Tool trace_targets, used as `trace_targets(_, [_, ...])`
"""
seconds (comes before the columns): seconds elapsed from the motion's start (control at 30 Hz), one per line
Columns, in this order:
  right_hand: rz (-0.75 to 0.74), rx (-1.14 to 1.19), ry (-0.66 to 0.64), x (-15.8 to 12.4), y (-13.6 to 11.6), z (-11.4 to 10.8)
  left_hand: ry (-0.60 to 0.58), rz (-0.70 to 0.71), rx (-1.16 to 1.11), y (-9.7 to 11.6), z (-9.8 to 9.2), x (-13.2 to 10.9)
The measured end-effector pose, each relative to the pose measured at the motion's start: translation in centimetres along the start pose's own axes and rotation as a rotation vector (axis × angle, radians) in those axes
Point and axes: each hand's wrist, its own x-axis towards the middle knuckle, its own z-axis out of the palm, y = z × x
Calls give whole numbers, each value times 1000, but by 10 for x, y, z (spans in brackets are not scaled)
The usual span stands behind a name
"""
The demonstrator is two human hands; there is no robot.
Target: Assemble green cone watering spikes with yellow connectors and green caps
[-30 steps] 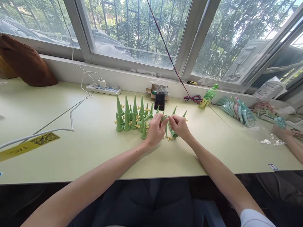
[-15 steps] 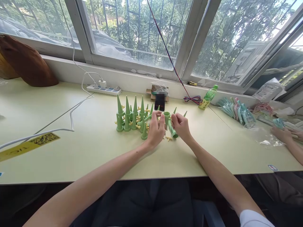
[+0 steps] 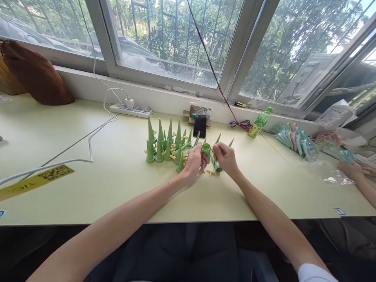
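Note:
My left hand point(image 3: 193, 161) is closed around a hollow green plastic cone point(image 3: 206, 148), its round open end turned up toward me. Just to the right, my right hand point(image 3: 226, 157) is pinched near the cone's rim; whatever its fingertips hold is too small to make out. Under the hands lie another green cone point(image 3: 218, 168) on its side and a small yellow T-shaped piece point(image 3: 210, 172). Left of them, several green spiked cones point(image 3: 160, 137) stand in rows, with yellow pieces scattered among them.
Behind the cones, a phone point(image 3: 199, 128) leans against a small box. A green drink bottle point(image 3: 260, 122) stands by the window sill, near bundled wire point(image 3: 241, 124). A power strip point(image 3: 132, 111) lies at the back left. Bagged items point(image 3: 296, 141) and a co-worker's hands point(image 3: 351, 169) are at right.
The cone in my left hand has tipped so its open end faces me more, and the left fingers have curled beneath it. My right hand stays pinched beside it. The view has shifted slightly.

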Motion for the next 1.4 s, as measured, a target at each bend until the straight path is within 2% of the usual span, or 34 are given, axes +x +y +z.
trace_targets(0.1, [6,3,-3,0,1,0,-30,-13,-28,-1,-2,2])
trace_targets(0.5, [55,62,10,3,1,-2,-135,122,64,-2,-3,-1])
trace_targets(0.77, [62,28,17,3,-1,-2,-129,319,318,-2,-4,-5])
trace_targets(1.03, [19,17,33,4,4,-2,-40,555,543,-12,-2,-7])
trace_targets(1.4, [18,-37,40,4,6,-1,10,594,585,-16,-5,-3])
